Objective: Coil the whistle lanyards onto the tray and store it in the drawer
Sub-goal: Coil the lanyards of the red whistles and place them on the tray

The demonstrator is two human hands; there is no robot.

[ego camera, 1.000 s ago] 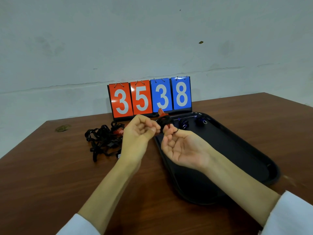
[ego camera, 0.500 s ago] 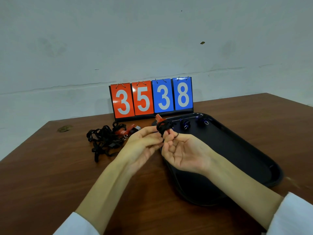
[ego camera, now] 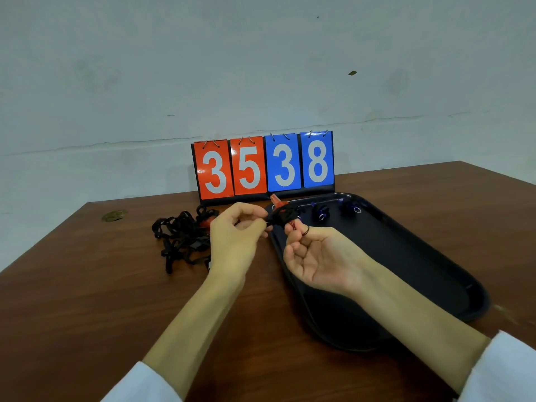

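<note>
A brown wooden table (ego camera: 87,300) is seen, with a black oval plastic tray (ego camera: 420,256) lying on its right half. A red-and-blue flip scoreboard (ego camera: 265,166) reading 3538 is stood at the far edge. A loose tangle of black lanyards (ego camera: 181,240) is left to the left. Two coiled blue whistles (ego camera: 320,211) are placed at the tray's far end. A red whistle's black lanyard coil (ego camera: 282,216) is pinched by the right hand (ego camera: 316,256) above the tray's far left rim, its loose end gripped by the left hand (ego camera: 235,239).
</note>
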